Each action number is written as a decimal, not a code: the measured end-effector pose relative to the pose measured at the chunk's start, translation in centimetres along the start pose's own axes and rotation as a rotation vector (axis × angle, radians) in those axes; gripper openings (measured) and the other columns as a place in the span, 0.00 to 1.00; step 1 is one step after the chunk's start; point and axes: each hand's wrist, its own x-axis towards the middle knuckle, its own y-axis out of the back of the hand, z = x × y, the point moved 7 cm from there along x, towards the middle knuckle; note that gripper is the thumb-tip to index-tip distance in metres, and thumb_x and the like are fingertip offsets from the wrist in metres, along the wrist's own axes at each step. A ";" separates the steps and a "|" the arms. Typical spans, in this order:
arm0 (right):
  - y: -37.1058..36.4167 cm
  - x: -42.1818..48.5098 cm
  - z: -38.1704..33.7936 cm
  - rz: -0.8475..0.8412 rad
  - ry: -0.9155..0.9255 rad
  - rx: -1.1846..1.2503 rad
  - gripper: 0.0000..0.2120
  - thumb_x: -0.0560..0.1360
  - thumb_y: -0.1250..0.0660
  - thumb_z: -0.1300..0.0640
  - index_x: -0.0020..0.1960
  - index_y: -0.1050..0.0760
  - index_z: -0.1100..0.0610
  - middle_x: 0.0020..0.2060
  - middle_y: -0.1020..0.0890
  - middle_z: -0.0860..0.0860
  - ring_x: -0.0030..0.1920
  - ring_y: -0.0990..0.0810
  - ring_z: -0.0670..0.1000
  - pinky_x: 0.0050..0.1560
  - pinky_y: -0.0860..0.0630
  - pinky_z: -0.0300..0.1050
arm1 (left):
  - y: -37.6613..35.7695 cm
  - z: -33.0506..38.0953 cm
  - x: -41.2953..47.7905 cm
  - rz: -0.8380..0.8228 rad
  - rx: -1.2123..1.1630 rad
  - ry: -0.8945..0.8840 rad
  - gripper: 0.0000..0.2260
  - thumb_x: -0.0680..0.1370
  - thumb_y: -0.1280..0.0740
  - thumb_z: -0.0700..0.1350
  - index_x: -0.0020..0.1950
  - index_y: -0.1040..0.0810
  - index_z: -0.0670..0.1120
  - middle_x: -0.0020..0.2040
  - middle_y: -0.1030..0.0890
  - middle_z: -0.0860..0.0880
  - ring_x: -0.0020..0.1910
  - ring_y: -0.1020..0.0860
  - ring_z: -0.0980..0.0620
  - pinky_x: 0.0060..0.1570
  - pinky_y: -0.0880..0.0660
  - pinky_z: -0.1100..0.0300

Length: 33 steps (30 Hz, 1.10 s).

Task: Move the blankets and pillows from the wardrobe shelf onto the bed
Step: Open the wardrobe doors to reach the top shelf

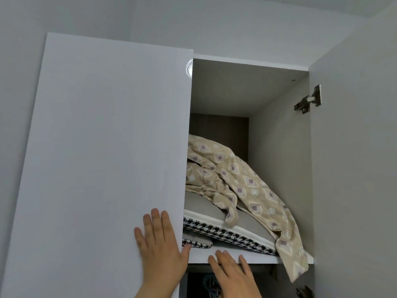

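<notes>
A beige patterned blanket [240, 181] lies crumpled on the upper wardrobe shelf [232, 255], one end hanging over the shelf's right front edge. Under it sits a grey cushion with a houndstooth side [227, 230], and a smaller houndstooth cushion [197, 241] lies below that at the left. My left hand [160, 248] rests flat on the left wardrobe door [103, 158], fingers spread, thumb at the door's edge. Just below the shelf's front edge, my right hand [233, 274] has its fingers apart and holds nothing.
The left door covers the left half of the shelf. The right door [354, 168] stands wide open, with a metal hinge [308, 100] near its top. Below the shelf is a dark compartment with something blue [211, 283] in it.
</notes>
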 end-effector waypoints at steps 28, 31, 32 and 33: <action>11.4 -0.9 -10.9 0.070 0.322 0.868 0.29 0.77 0.42 0.57 0.75 0.43 0.44 0.77 0.43 0.44 0.75 0.48 0.43 0.72 0.53 0.38 | 22.5 -4.6 -15.8 -0.015 -0.467 0.233 0.44 0.63 0.33 0.45 0.74 0.49 0.66 0.70 0.39 0.72 0.65 0.32 0.64 0.63 0.33 0.62; 16.5 -1.6 -18.3 -0.177 0.304 1.528 0.28 0.75 0.40 0.63 0.69 0.35 0.38 0.71 0.32 0.44 0.70 0.36 0.44 0.67 0.36 0.42 | 26.1 -7.6 -17.7 0.058 -0.539 0.281 0.40 0.65 0.32 0.39 0.71 0.39 0.68 0.64 0.26 0.66 0.60 0.26 0.66 0.57 0.26 0.63; 17.8 -1.9 -20.7 -0.261 0.295 1.680 0.26 0.76 0.41 0.63 0.67 0.33 0.38 0.69 0.30 0.45 0.69 0.33 0.46 0.65 0.32 0.45 | 27.3 -8.4 -18.2 0.078 -0.552 0.296 0.39 0.65 0.32 0.38 0.69 0.37 0.70 0.62 0.24 0.67 0.58 0.25 0.66 0.52 0.24 0.66; 19.0 -2.1 -22.9 -0.328 0.291 1.785 0.23 0.77 0.42 0.61 0.66 0.33 0.38 0.68 0.29 0.46 0.68 0.32 0.48 0.64 0.31 0.49 | 28.4 -9.3 -18.6 0.093 -0.569 0.309 0.38 0.65 0.32 0.38 0.67 0.35 0.71 0.60 0.23 0.67 0.58 0.25 0.66 0.49 0.23 0.68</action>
